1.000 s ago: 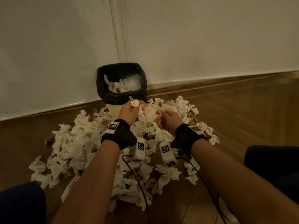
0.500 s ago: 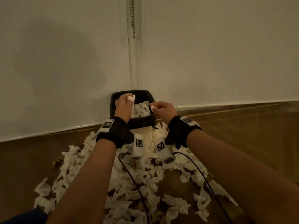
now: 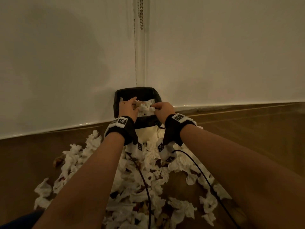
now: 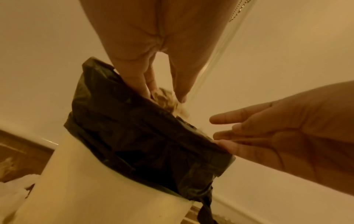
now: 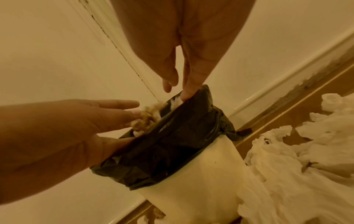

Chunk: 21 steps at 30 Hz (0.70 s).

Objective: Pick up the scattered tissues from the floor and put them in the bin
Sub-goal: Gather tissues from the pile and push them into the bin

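A white bin (image 3: 137, 90) with a black liner (image 4: 143, 136) stands against the wall, with crumpled tissues inside. Both hands hover over its mouth. My left hand (image 3: 132, 104) has straight fingers, and a brown-stained tissue (image 4: 166, 100) lies at their tips on top of the heap. The right wrist view shows the same stained tissue (image 5: 147, 118) beside the left hand (image 5: 132, 112). My right hand (image 3: 156, 107) is empty with its fingers straight, one fingertip (image 5: 186, 94) at the liner's rim. A big pile of white tissues (image 3: 148, 179) covers the floor in front of the bin.
White walls meet in a corner behind the bin, where a bead chain (image 3: 141, 12) hangs. Wooden floor (image 3: 247, 138) stretches right and left of the pile. Black cables (image 3: 198, 167) trail from my wrists over the tissues. A dark knee (image 3: 21, 220) shows at the bottom left.
Both hands rose from the pile to the bin's mouth holding small tissues. Their fingers have now straightened and the tissues lie in the bin. The head camera moved closer.
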Each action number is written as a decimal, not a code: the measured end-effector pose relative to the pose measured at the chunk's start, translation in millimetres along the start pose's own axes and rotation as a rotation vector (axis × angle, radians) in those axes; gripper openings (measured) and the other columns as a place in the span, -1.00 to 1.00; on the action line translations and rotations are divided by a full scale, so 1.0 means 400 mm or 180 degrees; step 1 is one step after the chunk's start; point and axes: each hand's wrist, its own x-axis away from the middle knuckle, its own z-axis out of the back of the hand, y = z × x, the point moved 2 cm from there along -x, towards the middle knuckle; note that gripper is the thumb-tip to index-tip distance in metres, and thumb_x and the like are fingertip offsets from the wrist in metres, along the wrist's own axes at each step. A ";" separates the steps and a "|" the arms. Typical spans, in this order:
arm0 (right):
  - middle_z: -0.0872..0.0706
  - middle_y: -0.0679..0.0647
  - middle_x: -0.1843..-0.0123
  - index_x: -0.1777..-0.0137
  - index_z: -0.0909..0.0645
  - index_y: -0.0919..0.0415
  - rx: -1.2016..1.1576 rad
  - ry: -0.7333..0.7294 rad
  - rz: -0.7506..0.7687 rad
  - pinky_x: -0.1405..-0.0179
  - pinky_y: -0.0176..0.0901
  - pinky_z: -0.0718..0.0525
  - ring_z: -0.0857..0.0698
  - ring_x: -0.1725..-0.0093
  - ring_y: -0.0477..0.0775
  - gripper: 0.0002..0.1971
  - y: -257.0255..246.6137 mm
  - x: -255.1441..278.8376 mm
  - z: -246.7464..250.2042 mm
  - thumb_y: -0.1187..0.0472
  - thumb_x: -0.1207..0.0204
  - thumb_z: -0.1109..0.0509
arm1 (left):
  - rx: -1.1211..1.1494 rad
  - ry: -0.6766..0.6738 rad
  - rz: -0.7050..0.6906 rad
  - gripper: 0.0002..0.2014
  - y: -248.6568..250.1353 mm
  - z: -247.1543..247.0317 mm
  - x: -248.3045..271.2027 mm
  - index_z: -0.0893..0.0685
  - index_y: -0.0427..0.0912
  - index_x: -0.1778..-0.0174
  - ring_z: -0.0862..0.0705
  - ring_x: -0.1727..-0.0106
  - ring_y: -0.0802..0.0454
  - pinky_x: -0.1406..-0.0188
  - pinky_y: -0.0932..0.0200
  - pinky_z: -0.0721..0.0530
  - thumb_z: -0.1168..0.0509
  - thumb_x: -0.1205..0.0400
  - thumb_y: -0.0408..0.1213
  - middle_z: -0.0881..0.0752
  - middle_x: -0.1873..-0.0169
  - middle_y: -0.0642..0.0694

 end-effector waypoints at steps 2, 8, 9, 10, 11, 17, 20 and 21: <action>-0.62 0.17 -0.38 -0.32 -0.63 0.15 -0.0105 0.0050 0.0081 -0.39 -0.05 -0.52 -0.58 -0.34 0.17 -0.63 0.001 0.005 0.001 0.37 -0.60 -0.16 | -0.0107 -0.0034 -0.0011 -0.51 0.000 -0.001 0.001 -0.35 -0.09 -0.55 -0.43 -0.44 -0.16 -0.49 0.05 -0.35 -0.22 -0.67 -0.28 -0.40 -0.46 -0.30; -0.72 0.12 0.08 -0.02 -0.71 0.31 -0.0734 0.0361 0.0124 -0.20 0.13 -0.65 -0.68 -0.01 0.15 -0.69 0.018 0.021 0.009 0.18 -0.66 -0.15 | 0.0203 0.0388 -0.0085 -0.69 0.015 0.006 0.018 -0.62 -0.15 -0.30 -0.58 -0.23 -0.14 -0.24 0.09 -0.50 -0.15 -0.70 -0.16 -0.57 -0.27 -0.26; -0.69 0.07 0.12 0.04 -0.70 0.28 -0.0843 0.0433 0.0081 -0.16 0.10 -0.67 -0.67 0.02 0.13 -0.69 0.027 0.024 0.009 0.20 -0.66 -0.12 | 0.0270 0.0515 -0.0128 -0.70 0.017 0.006 0.024 -0.67 -0.15 -0.21 -0.60 -0.15 -0.10 -0.15 0.14 -0.50 -0.11 -0.71 -0.15 -0.61 -0.20 -0.24; -0.67 0.03 0.15 0.10 -0.69 0.24 -0.0905 0.0504 0.0036 -0.08 0.03 -0.68 -0.66 0.06 0.09 -0.68 0.039 0.029 0.010 0.22 -0.66 -0.10 | 0.0349 0.0612 -0.0159 -0.69 0.018 0.004 0.033 -0.70 -0.15 -0.12 -0.61 -0.04 -0.04 -0.04 0.21 -0.48 -0.06 -0.73 -0.16 -0.64 -0.13 -0.20; -0.66 0.00 0.20 0.17 -0.66 0.20 -0.0947 0.0559 -0.0010 0.04 -0.05 -0.69 -0.65 0.11 0.06 -0.68 0.054 0.036 0.011 0.23 -0.65 -0.08 | 0.0446 0.0657 -0.0169 -0.68 0.020 0.000 0.044 -0.71 -0.14 -0.03 -0.60 0.08 0.04 0.06 0.27 -0.48 -0.03 -0.73 -0.18 -0.67 -0.05 -0.17; -0.69 0.05 0.23 0.28 -0.59 0.19 -0.0768 0.0549 -0.0324 0.19 -0.20 -0.54 -0.60 0.26 0.00 -0.71 0.186 0.114 0.005 0.26 -0.60 -0.11 | 0.0523 0.0359 -0.0250 -0.70 0.023 -0.072 0.128 -0.71 -0.10 0.09 -0.56 0.29 0.10 0.32 0.24 -0.48 -0.04 -0.70 -0.23 -0.67 0.17 -0.07; -0.63 -0.04 0.38 0.36 -0.59 0.13 -0.0834 0.0486 -0.0665 0.31 -0.23 -0.52 -0.57 0.35 -0.05 -0.64 0.278 0.175 -0.006 0.30 -0.61 -0.09 | 0.0461 -0.0030 -0.0273 -0.72 0.009 -0.138 0.176 -0.68 0.02 0.17 -0.52 0.46 0.17 0.49 0.26 -0.44 -0.07 -0.68 -0.27 -0.67 0.28 0.02; -0.63 -0.04 0.38 0.38 -0.59 0.09 -0.0872 0.0429 -0.0786 0.30 -0.21 -0.53 -0.57 0.34 -0.02 -0.62 0.308 0.197 -0.010 0.32 -0.61 -0.08 | 0.0464 -0.0241 -0.0236 -0.72 0.000 -0.165 0.191 -0.67 0.04 0.18 -0.56 0.43 0.16 0.44 0.26 -0.47 -0.07 -0.66 -0.28 -0.67 0.27 0.04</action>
